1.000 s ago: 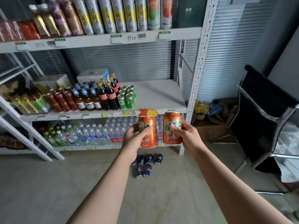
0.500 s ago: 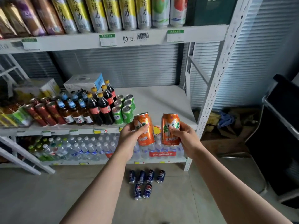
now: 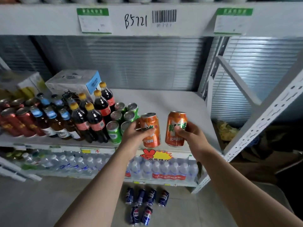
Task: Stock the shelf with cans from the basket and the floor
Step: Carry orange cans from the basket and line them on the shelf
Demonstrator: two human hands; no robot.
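Am gripping one orange can per hand: left hand (image 3: 136,136) wrapping left can (image 3: 150,130), right hand (image 3: 188,135) wrapping right can (image 3: 176,128). Both cans upright, hovering over front edge of middle shelf (image 3: 164,102). Bare patch lying straight ahead and just right of green cans (image 3: 121,118); left can nearer them, almost touching. Blue cans (image 3: 146,203) waiting on floor below. Versus half second ago: shelf filling more of view, cans now over shelf board.

Two orange cans (image 3: 175,128) have green writing. The cans beside them (image 3: 114,131) are green. The cans at the bottom of the frame (image 3: 146,196) are blue.
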